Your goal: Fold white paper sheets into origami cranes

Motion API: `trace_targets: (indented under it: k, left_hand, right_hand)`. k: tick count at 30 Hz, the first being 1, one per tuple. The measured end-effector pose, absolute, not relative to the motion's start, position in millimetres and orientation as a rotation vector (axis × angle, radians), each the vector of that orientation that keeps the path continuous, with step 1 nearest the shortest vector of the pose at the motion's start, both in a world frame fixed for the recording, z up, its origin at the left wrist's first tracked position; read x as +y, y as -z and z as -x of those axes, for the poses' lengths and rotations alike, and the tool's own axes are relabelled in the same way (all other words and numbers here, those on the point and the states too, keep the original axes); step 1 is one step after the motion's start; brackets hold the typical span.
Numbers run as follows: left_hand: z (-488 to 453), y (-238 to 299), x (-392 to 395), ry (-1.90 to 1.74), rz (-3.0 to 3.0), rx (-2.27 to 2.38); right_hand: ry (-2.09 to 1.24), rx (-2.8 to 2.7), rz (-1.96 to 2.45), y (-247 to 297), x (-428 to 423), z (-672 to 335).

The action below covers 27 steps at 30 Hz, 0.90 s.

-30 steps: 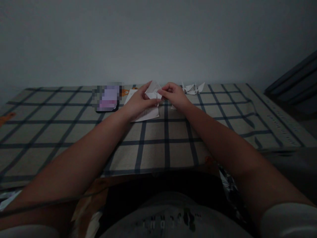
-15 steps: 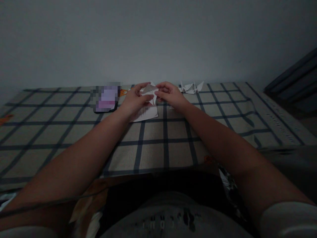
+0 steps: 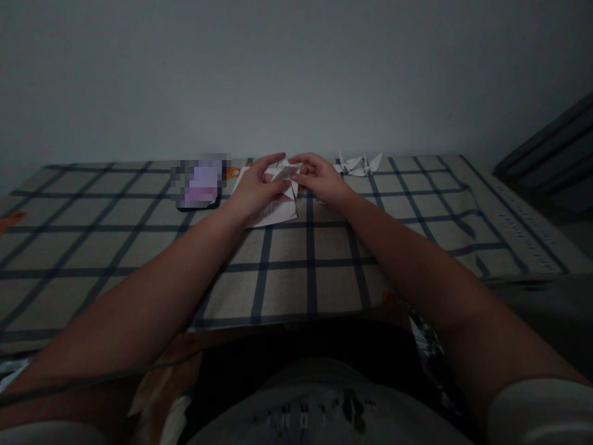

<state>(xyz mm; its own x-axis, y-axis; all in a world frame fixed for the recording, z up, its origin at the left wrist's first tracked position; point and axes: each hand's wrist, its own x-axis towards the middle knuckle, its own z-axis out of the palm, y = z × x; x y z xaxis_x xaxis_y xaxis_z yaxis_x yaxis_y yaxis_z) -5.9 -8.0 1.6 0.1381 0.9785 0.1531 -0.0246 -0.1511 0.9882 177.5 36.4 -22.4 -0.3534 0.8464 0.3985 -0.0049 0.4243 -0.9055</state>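
A small folded piece of white paper (image 3: pixel 290 172) is held up between my two hands, over a paper sheet with faint marks (image 3: pixel 277 213) lying on the cloth. My left hand (image 3: pixel 256 186) pinches the folded paper from the left, thumb in front, with its index finger stretched out along the back. From the other side my right hand (image 3: pixel 321 177) grips its right edge between thumb and fingers. Just beyond the right hand stand folded paper cranes (image 3: pixel 359 164). The fingers hide part of the paper's folds.
A checked cloth (image 3: pixel 287 284) covers the table, which meets a plain wall (image 3: pixel 296 74) at the back. Left of my hands lies a phone (image 3: pixel 200 185), its screen blurred out. Dark slatted furniture (image 3: pixel 551 148) stands at the far right.
The folded paper has tilted and sits slightly lower between my fingers. My left index finger has lifted and straightened. More of the sheet beneath shows; the right hand has barely moved.
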Motion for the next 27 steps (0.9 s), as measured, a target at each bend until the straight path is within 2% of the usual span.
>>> trace_targets:
  k: [16, 27]
  left_hand:
    - [3.8, 0.7, -9.4, -1.155, -1.351, 1.013]
    - [-2.2, -9.4, -16.8, -1.109, -1.113, 1.018]
  right_hand:
    - [-0.807, -1.876, 0.770, 27.8, 41.4, -178.6]
    - [-0.864, -1.787, 0.809, 20.3, 30.5, -173.0]
